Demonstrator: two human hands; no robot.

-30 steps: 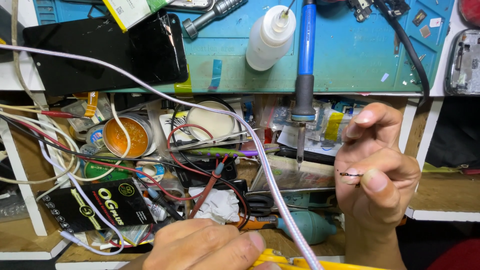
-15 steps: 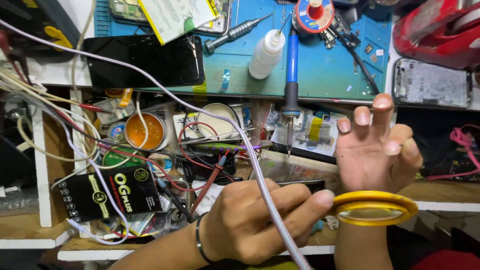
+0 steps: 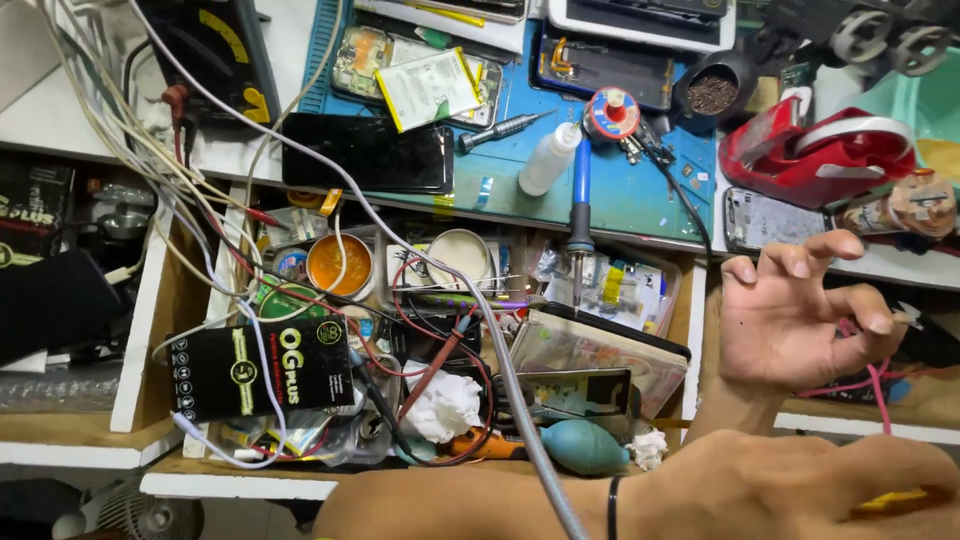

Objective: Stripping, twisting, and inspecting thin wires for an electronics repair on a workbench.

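A cluttered electronics repair worktop seen from above, with an open drawer below it.

Far left of both hands, a black box with green round marks and white lettering lies in the drawer among red, white and grey wires. Above it sits a round tin of orange paste. Further up, on a blue mat, a dark phone lies flat, and a white rectangular label edged in yellow rests on an opened phone.

The left hand crosses the bottom edge, back of the hand up, a black band at the wrist. Its grip is hidden; a sliver of a yellow thing shows at its far side, and I cannot tell if it is held.

Above the left wrist, a blue soldering iron points toward the drawer, beside a white squeeze bottle.

The right hand hovers just above the left hand, fingers curled and loosely spread; thumb and forefinger seem to pinch something too small to make out. Above it sits a red tape dispenser.
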